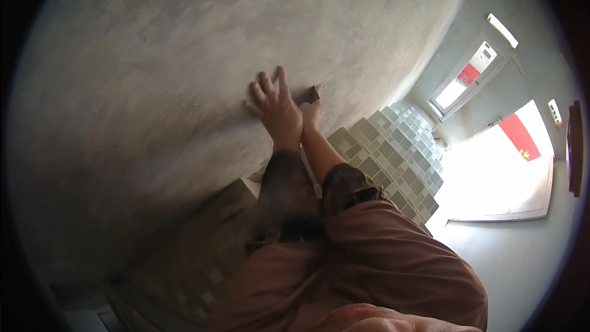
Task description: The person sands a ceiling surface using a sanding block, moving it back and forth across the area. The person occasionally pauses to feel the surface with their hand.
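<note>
Reaching toward the grey wall
The left hand is spreading wide; rightward, the right hand is gripping a brown piece.

Fisheye view down from the wearer's head
The left of two side-by-side head cameras faces down and forward over a brown garment, the left hand and right hand near, a grey wall close beyond, a bright opening farther off at right.

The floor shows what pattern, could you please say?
The floor shows grey-green and paler rectangles; head view.
</note>
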